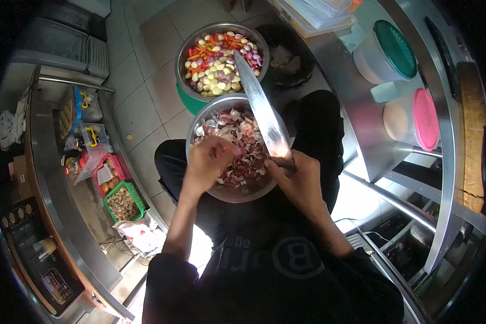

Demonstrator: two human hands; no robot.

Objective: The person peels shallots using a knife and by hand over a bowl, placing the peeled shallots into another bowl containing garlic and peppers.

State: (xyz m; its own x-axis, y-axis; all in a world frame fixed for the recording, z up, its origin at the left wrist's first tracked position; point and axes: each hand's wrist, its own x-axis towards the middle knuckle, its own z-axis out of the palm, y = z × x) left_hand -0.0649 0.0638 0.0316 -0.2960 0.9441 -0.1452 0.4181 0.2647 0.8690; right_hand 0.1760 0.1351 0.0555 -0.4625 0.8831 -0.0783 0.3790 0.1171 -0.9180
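Observation:
My right hand (298, 181) is closed round the handle of a large knife (259, 105), its broad blade pointing forward and up to the left. My left hand (210, 164) is pinched over a metal bowl (237, 195), with a small purple shallot (236, 152) showing at its fingertips. Papery skins and peelings (248, 129) fill that bowl, which rests at my lap between my legs. Just beyond, a second metal bowl (181, 54) contains peeled garlic cloves (216, 75), shallots (252, 54) and red-orange chillies (200, 53). The knife tip overlaps this bowl in view.
A green support (188, 101) shows under the far bowl. On the right, a metal counter holds tubs with a green lid (396, 49) and a pink lid (425, 119). To the left, a low shelf bears a green basket (137, 197) and a pink basket (119, 166).

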